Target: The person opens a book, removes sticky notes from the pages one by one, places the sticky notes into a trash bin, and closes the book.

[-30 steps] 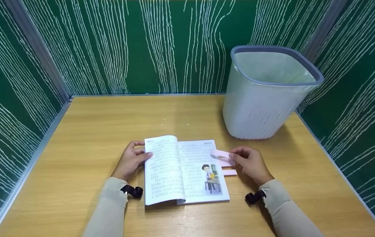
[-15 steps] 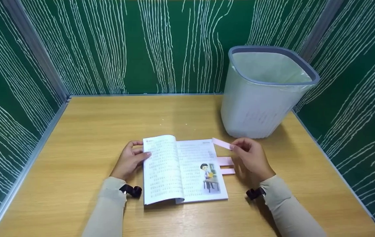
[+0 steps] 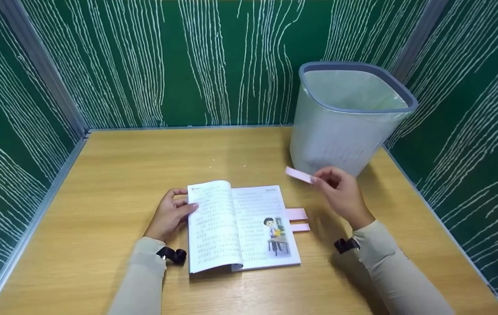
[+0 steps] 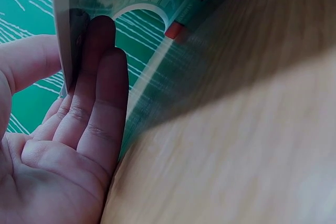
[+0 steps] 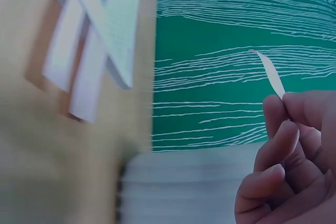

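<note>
An open book (image 3: 214, 227) with printed pages lies on the table, a cartoon figure on its right page. At its left edge my left hand (image 3: 168, 216) grips it, thumb over the page; in the left wrist view the fingers (image 4: 102, 103) lie behind the cover. My right hand (image 3: 343, 194) pinches a pink sticky tab (image 3: 298, 174) between thumb and index finger, apart from the book. The right wrist view shows this tab (image 5: 271, 74) slightly curved. A wider pink tab (image 3: 296, 214) and a narrower pink tab (image 3: 300, 227) stick out from the book's right edge.
A light bin (image 3: 332, 135) with a grey rim and clear liner stands at the back right, just behind my right hand. Green panels (image 3: 266, 57) with white wavy lines enclose the wooden table (image 3: 135, 166). Tiny pale specks lie behind the book.
My right hand has pulled the pink tab off the right page and carried it up and away toward the bin. The left hand still holds the book in the same place.
</note>
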Demonstrator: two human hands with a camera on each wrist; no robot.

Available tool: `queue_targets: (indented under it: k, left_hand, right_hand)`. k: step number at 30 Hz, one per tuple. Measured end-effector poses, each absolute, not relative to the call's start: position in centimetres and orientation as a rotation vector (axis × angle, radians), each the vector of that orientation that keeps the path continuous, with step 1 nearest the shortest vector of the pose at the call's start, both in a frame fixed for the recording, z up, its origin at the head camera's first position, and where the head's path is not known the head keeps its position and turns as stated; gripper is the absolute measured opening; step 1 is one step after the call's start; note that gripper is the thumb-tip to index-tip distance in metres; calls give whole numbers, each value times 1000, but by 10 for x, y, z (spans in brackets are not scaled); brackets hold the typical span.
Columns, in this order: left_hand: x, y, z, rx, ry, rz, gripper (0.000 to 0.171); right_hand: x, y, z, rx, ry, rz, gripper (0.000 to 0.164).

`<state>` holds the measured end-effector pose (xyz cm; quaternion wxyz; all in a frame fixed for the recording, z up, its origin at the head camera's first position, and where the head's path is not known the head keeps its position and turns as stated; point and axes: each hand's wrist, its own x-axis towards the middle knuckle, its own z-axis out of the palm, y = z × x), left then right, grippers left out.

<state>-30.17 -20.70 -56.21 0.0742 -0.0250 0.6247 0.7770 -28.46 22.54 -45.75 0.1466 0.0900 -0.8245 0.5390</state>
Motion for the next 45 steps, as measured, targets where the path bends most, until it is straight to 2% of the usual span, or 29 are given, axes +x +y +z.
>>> queue_targets:
  k: [7, 15, 34, 45]
  left_hand:
    - [-302, -209, -562, -69, 1908, 2312, 54]
    - [-301, -207, -564, -76, 1914, 2300, 55]
    - [-301, -208, -563, -80, 1855, 2331, 58]
    - [-301, -208, -563, -74, 1851, 2327, 58]
  right_hand:
    - [-301, 243, -450, 292, -2393, 1414, 17]
    - [-301, 255, -420, 234, -2445, 1347, 29]
    - [-307, 257, -352, 351, -2362, 1064, 21]
    - [-311, 259, -318, 302, -2404, 986, 25]
